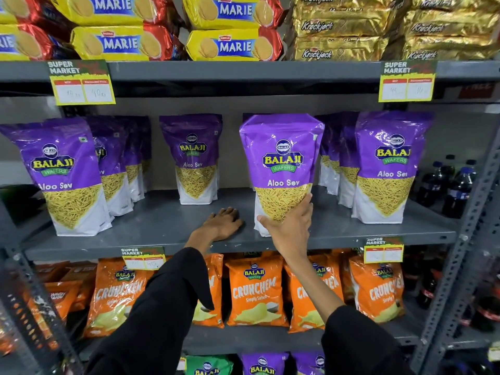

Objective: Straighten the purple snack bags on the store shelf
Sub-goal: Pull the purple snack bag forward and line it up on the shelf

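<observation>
Purple Balaji Aloo Sev bags stand in rows on the grey middle shelf. My right hand grips the lower part of one purple bag, holding it upright near the shelf's front edge, right of centre. My left hand lies flat, palm down, on the bare shelf just left of that bag, holding nothing. Another purple bag stands alone further back. A row of purple bags at the left leans slightly, and a row at the right stands upright.
Yellow Marie biscuit packs and gold Krackjack packs fill the shelf above. Orange Crunchem bags line the shelf below. Dark soda bottles stand at the right. Price tags hang from the shelf edges.
</observation>
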`<state>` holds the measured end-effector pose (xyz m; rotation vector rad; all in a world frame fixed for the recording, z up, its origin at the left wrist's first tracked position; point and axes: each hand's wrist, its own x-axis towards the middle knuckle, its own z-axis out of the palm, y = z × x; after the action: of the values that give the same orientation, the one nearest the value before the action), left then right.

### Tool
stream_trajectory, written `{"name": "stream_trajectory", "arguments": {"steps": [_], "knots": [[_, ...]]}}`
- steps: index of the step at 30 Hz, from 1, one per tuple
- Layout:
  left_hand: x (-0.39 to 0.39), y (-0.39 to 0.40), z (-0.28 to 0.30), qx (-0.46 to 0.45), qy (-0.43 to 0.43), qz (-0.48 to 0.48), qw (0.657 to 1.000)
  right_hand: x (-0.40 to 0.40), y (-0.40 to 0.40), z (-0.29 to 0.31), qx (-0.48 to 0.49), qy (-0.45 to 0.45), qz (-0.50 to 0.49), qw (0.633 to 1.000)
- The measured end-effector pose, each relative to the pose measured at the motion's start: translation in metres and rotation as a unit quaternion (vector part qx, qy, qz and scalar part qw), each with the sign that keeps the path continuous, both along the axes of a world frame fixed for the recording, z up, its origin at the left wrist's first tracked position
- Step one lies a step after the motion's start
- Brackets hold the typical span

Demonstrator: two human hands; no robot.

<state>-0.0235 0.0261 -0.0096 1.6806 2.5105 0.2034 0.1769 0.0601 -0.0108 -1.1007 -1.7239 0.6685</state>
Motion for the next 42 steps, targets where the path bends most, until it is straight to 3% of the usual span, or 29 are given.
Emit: {"name": "stream_trajectory", "arguments": {"steps": [7,42], "knots": [[-0.006,-0.012,-0.006,0.022,0.012,-0.03,0.999,0.007,0.006,-0.009,0.019,-0.006,0.042,0.999],[-0.004,-0.014,-0.008,0.021,0.009,-0.025,0.999,-0.037,0.013,0.001,0.012,-0.023,-0.006,1.0]]}}
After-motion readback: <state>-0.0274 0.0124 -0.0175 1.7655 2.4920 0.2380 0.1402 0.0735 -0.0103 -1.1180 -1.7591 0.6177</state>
